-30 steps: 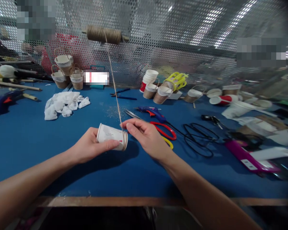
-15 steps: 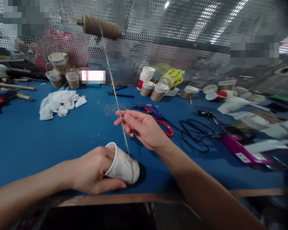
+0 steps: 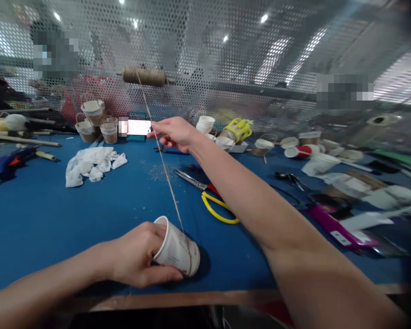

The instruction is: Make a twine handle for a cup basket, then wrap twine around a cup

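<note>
My left hand (image 3: 140, 251) grips a white paper cup (image 3: 176, 251) lying tilted near the table's front edge. Its fingers are inside the mouth and the thumb is along the outside. Twine (image 3: 167, 176) is wound round the cup near its base and runs up to a spool (image 3: 144, 76) at the back. My right hand (image 3: 174, 132) is stretched far forward with its fingers extended. Its fingertips are at the right edge of a lit phone (image 3: 139, 127), close to the twine; whether they touch either I cannot tell.
Scissors (image 3: 198, 185) with red and yellow handles lie under my right forearm. Crumpled white cloth or paper (image 3: 89, 164) is at left, twine-handled small buckets (image 3: 92, 112) behind it. A glue gun (image 3: 12, 160) lies far left. A purple tool (image 3: 332, 224) and cups (image 3: 320, 163) clutter the right.
My right hand has moved forward and up from beside the middle of the twine to the phone. The scissors show more fully now. The view has tilted up; my left hand keeps the cup.
</note>
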`<move>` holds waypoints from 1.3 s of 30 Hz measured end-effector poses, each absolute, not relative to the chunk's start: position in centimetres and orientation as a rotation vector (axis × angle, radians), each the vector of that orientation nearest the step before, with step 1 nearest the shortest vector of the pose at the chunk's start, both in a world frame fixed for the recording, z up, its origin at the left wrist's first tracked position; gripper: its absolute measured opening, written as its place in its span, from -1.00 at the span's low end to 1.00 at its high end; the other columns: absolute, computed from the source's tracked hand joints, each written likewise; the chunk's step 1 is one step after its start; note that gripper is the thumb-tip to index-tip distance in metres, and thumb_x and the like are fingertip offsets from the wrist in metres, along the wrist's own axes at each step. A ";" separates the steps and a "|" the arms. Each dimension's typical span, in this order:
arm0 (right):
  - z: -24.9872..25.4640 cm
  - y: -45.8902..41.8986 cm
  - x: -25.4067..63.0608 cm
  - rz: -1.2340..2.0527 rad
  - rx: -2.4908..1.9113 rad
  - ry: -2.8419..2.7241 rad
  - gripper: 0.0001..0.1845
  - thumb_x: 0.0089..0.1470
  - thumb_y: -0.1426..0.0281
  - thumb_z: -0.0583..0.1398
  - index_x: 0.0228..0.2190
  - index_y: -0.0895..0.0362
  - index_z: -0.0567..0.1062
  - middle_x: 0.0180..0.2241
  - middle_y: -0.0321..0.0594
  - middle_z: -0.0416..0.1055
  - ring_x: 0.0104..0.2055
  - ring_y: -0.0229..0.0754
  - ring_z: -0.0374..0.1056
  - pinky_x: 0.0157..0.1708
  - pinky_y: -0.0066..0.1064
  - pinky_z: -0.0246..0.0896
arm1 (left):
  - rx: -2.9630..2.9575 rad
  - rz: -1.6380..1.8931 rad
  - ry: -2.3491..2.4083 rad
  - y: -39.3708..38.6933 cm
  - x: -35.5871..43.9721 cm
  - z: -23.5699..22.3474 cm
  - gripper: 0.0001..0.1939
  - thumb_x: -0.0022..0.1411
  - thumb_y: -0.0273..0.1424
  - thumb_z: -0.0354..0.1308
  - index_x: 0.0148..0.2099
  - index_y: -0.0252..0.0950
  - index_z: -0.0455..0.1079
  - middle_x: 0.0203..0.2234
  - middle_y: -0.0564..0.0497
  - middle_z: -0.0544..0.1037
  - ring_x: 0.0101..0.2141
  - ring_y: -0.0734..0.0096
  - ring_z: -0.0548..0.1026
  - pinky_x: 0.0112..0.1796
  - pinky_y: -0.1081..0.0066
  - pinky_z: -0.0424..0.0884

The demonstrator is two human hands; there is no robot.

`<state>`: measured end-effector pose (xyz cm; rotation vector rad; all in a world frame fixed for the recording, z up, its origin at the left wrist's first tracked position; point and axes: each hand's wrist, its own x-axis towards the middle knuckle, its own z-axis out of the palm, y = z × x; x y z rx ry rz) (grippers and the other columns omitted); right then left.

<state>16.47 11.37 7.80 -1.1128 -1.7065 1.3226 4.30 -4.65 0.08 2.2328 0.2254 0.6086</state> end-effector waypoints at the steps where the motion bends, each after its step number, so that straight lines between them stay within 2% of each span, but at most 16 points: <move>1: 8.1 11.9 16.0 1.314 -1.097 -1.720 -0.81 0.11 0.45 0.08 -0.51 0.25 0.35 -0.46 -0.19 0.40 -0.73 -0.52 0.05 -0.85 -0.63 -0.13 | 2.234 0.610 0.223 -4.6 4.3 0.0 -0.89 0.12 -0.55 0.06 -0.34 -0.40 0.41 -0.42 -0.13 0.56 -0.30 0.37 0.48 -0.24 0.51 0.33; 5: 8.6 12.5 15.1 1.191 -1.071 -1.727 -0.87 0.11 0.57 0.03 -0.41 0.24 0.36 -0.61 -0.34 0.30 -0.70 -0.50 0.11 -0.78 -0.66 -0.02 | 2.214 0.608 0.232 -4.4 4.3 -0.2 -0.88 0.13 -0.52 0.05 -0.33 -0.39 0.42 -0.39 -0.14 0.56 -0.30 0.37 0.46 -0.24 0.49 0.32; 9: 6.7 11.0 15.7 0.855 -1.229 -2.097 -0.72 0.07 0.62 -0.04 -0.21 0.25 0.37 -0.60 -0.35 0.30 -0.67 -0.46 0.17 -0.71 -0.63 0.10 | 2.107 0.603 0.306 -4.4 4.1 -0.2 -0.87 0.11 -0.48 0.08 -0.38 -0.40 0.45 -0.47 -0.10 0.55 -0.41 0.41 0.44 -0.31 0.50 0.32; 13: 2.6 7.6 16.7 0.842 -1.291 -2.355 -0.69 -0.05 0.66 -0.01 -0.36 0.24 0.49 -0.66 -0.33 0.32 -0.69 -0.39 0.20 -0.65 -0.54 0.12 | 1.724 0.519 0.418 -4.5 3.7 0.1 -0.86 0.07 -0.46 0.14 -0.32 -0.41 0.47 -0.51 -0.03 0.53 -0.51 0.52 0.38 -0.44 0.57 0.30; 16: 0.2 4.6 17.5 0.860 -1.224 -2.523 -0.73 -0.18 0.70 0.07 -0.53 0.21 0.51 -0.58 -0.29 0.40 -0.50 -0.32 0.31 -0.43 -0.51 0.16 | 1.428 0.525 0.470 -4.4 3.3 0.2 -0.85 0.00 -0.44 0.21 -0.31 -0.37 0.48 -0.52 0.04 0.52 -0.54 0.58 0.35 -0.46 0.59 0.30; 18: -0.7 2.9 18.1 0.906 -1.180 -2.598 -0.76 -0.18 0.68 0.08 -0.58 0.19 0.50 -0.56 -0.31 0.42 -0.46 -0.30 0.30 -0.42 -0.51 0.14 | 1.313 0.576 0.497 -4.3 3.0 0.2 -0.86 -0.06 -0.43 0.26 -0.37 -0.36 0.49 -0.57 0.07 0.50 -0.56 0.60 0.34 -0.46 0.59 0.30; 21: -1.2 1.6 18.6 0.994 -1.167 -2.633 -0.82 -0.19 0.64 0.12 -0.65 0.20 0.47 -0.63 -0.36 0.36 -0.53 -0.33 0.25 -0.54 -0.55 0.08 | 1.193 0.653 0.528 -4.0 2.8 0.2 -0.85 -0.14 -0.39 0.32 -0.47 -0.38 0.49 -0.62 0.08 0.49 -0.59 0.60 0.34 -0.45 0.56 0.32; 22: -1.2 1.7 18.7 1.007 -1.176 -2.612 -0.84 -0.18 0.62 0.13 -0.61 0.20 0.49 -0.62 -0.37 0.36 -0.53 -0.34 0.25 -0.55 -0.56 0.07 | 1.163 0.671 0.531 -3.9 2.8 0.1 -0.83 -0.16 -0.38 0.33 -0.48 -0.38 0.50 -0.62 0.07 0.50 -0.58 0.59 0.36 -0.44 0.55 0.33; 24: -0.9 2.2 19.0 0.998 -1.222 -2.517 -0.80 -0.11 0.56 0.13 -0.38 0.18 0.51 -0.53 -0.34 0.40 -0.52 -0.36 0.26 -0.55 -0.58 0.10 | 1.102 0.709 0.549 -3.7 2.9 0.0 -0.79 -0.19 -0.35 0.35 -0.47 -0.38 0.51 -0.61 0.04 0.51 -0.57 0.57 0.38 -0.43 0.53 0.34; 26: -0.2 3.3 19.5 0.950 -1.306 -2.370 -0.64 -0.01 0.49 0.08 -0.12 0.18 0.40 -0.39 -0.24 0.43 -0.54 -0.38 0.26 -0.57 -0.57 0.13 | 1.050 0.762 0.586 -3.4 3.0 -0.2 -0.76 -0.22 -0.34 0.36 -0.45 -0.39 0.51 -0.58 0.02 0.53 -0.55 0.53 0.42 -0.41 0.51 0.35; 28: 0.9 4.2 20.4 0.880 -1.394 -2.207 -0.61 0.07 0.42 0.01 -0.04 0.22 0.31 -0.28 -0.12 0.41 -0.58 -0.39 0.24 -0.63 -0.55 0.14 | 1.016 0.822 0.628 -3.0 3.1 -0.4 -0.74 -0.20 -0.35 0.36 -0.41 -0.39 0.51 -0.55 0.00 0.55 -0.52 0.50 0.44 -0.38 0.50 0.35; 29: 1.6 4.4 20.9 0.837 -1.424 -2.137 -0.63 0.10 0.38 -0.01 -0.07 0.24 0.33 -0.28 -0.08 0.41 -0.57 -0.38 0.25 -0.63 -0.55 0.15 | 1.007 0.853 0.646 -2.8 3.1 -0.4 -0.75 -0.19 -0.36 0.35 -0.40 -0.39 0.51 -0.54 0.00 0.56 -0.51 0.50 0.45 -0.37 0.50 0.35; 32: 3.3 3.7 22.2 0.773 -1.450 -2.008 -0.60 0.13 0.23 -0.04 -0.37 0.27 0.44 -0.43 -0.10 0.42 -0.55 -0.36 0.25 -0.61 -0.54 0.15 | 1.000 0.924 0.684 -2.3 3.2 -0.7 -0.81 -0.16 -0.40 0.34 -0.42 -0.39 0.51 -0.55 0.01 0.56 -0.53 0.53 0.43 -0.38 0.51 0.35; 34: 3.9 2.5 22.5 0.915 -1.416 -2.003 -0.52 0.11 0.14 -0.04 -0.50 0.25 0.46 -0.51 -0.13 0.43 -0.53 -0.32 0.28 -0.53 -0.50 0.19 | 0.995 0.947 0.692 -2.1 3.2 -0.9 -0.82 -0.15 -0.41 0.33 -0.41 -0.37 0.51 -0.54 0.02 0.56 -0.52 0.54 0.44 -0.38 0.52 0.35; 35: 4.1 1.8 22.4 0.978 -1.383 -2.029 -0.51 0.11 0.14 -0.03 -0.50 0.24 0.48 -0.49 -0.13 0.45 -0.48 -0.30 0.31 -0.46 -0.47 0.21 | 0.998 0.952 0.696 -2.1 3.2 -1.0 -0.83 -0.14 -0.42 0.33 -0.41 -0.36 0.51 -0.54 0.04 0.56 -0.51 0.54 0.44 -0.38 0.53 0.35; 39: 3.8 -0.3 21.3 1.011 -1.107 -2.144 -0.60 0.16 0.23 -0.04 -0.32 0.21 0.50 -0.25 -0.11 0.45 -0.19 -0.24 0.33 -0.14 -0.39 0.16 | 1.055 0.939 0.742 -2.1 3.2 -1.3 -0.82 -0.13 -0.39 0.32 -0.42 -0.37 0.50 -0.53 0.04 0.56 -0.50 0.55 0.43 -0.37 0.53 0.33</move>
